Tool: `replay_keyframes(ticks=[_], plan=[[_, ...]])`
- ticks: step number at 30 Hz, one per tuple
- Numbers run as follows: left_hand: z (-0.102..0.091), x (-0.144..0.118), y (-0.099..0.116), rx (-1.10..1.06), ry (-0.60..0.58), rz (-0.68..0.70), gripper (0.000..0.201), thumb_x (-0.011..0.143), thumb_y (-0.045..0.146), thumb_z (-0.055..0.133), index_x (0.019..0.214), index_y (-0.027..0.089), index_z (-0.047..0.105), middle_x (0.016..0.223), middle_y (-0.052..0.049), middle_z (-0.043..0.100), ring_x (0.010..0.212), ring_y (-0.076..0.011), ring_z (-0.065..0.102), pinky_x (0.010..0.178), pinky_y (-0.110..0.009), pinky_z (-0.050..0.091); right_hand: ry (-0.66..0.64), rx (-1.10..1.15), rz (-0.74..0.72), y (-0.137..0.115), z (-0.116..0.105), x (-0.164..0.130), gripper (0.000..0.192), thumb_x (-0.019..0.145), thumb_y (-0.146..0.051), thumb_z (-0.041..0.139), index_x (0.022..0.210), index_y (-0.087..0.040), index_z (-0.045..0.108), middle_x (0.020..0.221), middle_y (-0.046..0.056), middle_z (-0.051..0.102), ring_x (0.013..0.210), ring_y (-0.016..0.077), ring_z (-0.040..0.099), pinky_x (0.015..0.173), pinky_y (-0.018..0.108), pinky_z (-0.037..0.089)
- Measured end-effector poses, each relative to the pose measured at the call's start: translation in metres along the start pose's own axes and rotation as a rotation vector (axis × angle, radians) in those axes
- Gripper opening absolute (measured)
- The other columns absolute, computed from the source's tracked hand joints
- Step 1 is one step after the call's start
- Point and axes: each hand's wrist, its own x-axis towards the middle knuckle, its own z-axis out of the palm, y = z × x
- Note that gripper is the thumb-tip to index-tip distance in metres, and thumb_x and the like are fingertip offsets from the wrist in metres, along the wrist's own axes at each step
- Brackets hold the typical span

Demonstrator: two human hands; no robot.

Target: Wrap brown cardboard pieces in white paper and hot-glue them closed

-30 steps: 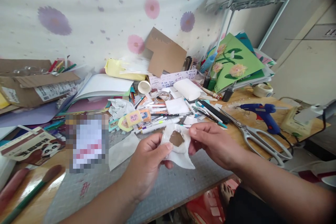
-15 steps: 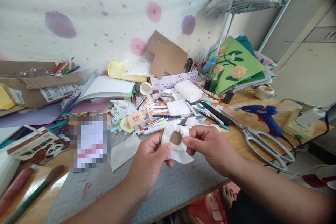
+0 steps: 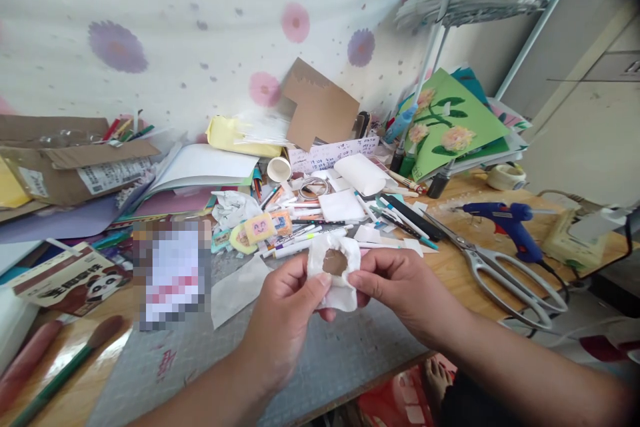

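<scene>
Over the front of the desk, both hands hold a small piece of soft white paper (image 3: 343,298). Its edges are gathered inward around a brown centre (image 3: 335,264) that looks like cardboard. On its left side my left hand (image 3: 286,300) pinches it, with the thumb lying on the front and the fingers partly hidden behind. At the right edge, my right hand (image 3: 400,280) grips a fold between thumb and bent fingers. Behind the hands lie several white markers (image 3: 305,242) and small decorated pieces (image 3: 261,229).
On the right lie large scissors (image 3: 493,273) and a blue glue gun (image 3: 510,217). A grey cutting mat (image 3: 200,373) covers the desk front, with a strip of white paper (image 3: 237,293) on it. A cardboard box (image 3: 75,167) and a green-handled brush (image 3: 65,373) are at left.
The right fingers have shifted slightly along the white paper's edge, and its lower right flap is now folded in closer. My left hand keeps its hold. The view has shifted slightly.
</scene>
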Motion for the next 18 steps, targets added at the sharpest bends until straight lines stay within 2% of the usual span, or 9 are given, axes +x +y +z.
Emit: replay_keyframes(ticks=[3,6,10,12,18], plan=[[0.001,-0.001,-0.001,0.012,0.018,0.025,0.011,0.076,0.022,0.063,0.068,0.015,0.063,0.061,0.001,0.057,0.056,-0.0097,0.05,0.048,-0.019,0.042,0.025,-0.025,0.018,-0.002,0.002,0.001,0.028,0.07,-0.031,0.07,0.051,-0.017,0.055,0.051,-0.004,0.056,0.051,0.0083,0.046,0.053,0.022,0.036],[0.002,0.0,-0.001,-0.018,0.04,0.002,0.008,0.077,0.022,0.063,0.073,0.015,0.065,0.066,0.0,0.059,0.06,-0.0107,0.052,0.049,-0.02,0.043,-0.018,0.026,0.037,0.0,0.0,0.001,0.029,0.072,-0.036,0.068,0.054,-0.016,0.057,0.053,-0.003,0.057,0.052,0.0084,0.048,0.054,0.022,0.039],[0.002,0.002,-0.001,-0.094,0.063,-0.036,0.008,0.078,0.022,0.061,0.075,0.015,0.064,0.068,-0.001,0.06,0.06,-0.0101,0.051,0.049,-0.02,0.043,-0.115,0.121,0.049,0.004,-0.009,0.0,0.032,0.082,-0.044,0.056,0.071,-0.014,0.063,0.066,0.002,0.063,0.061,0.0109,0.056,0.061,0.025,0.045],[0.002,0.003,-0.001,-0.117,0.069,-0.045,0.009,0.079,0.022,0.061,0.075,0.015,0.064,0.068,-0.001,0.06,0.06,-0.0095,0.05,0.049,-0.02,0.042,-0.11,0.179,0.056,0.006,-0.012,-0.001,0.03,0.084,-0.043,0.054,0.079,-0.015,0.064,0.074,0.003,0.065,0.065,0.0119,0.058,0.063,0.027,0.047],[0.002,-0.001,-0.001,-0.032,0.018,-0.053,0.01,0.08,0.024,0.061,0.081,0.015,0.065,0.075,-0.003,0.063,0.066,-0.0119,0.053,0.052,-0.021,0.044,-0.034,0.141,0.039,0.007,-0.01,0.0,0.027,0.077,-0.039,0.064,0.066,-0.015,0.061,0.061,-0.001,0.06,0.056,0.0092,0.054,0.059,0.024,0.046]])
